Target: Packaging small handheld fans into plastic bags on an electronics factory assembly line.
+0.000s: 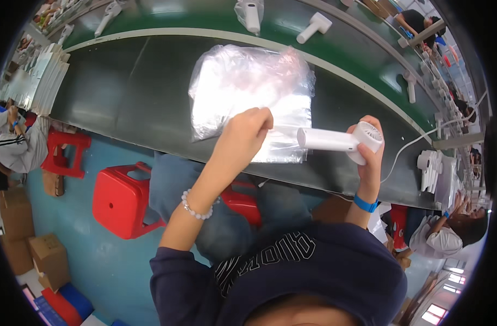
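A white handheld fan (327,139) is gripped by its round head in my right hand (372,155), its handle pointing left. My left hand (248,129) is closed, fingertips pinched at a clear plastic bag on top of a pile of plastic bags (248,81). The pile lies on the dark worktable (123,92) in front of me. The fan's handle end is just over the right edge of the bags, close to my left fingertips. The exact pinch point is partly hidden by my fingers.
Along the green conveyor (189,19) lie a bagged fan (252,19) and a bare white fan (314,27). White parts (430,165) sit at the table's right end, near a white cable (409,145). Stacked white boxes (45,76) stand left. Red stools (118,202) and co-workers flank me.
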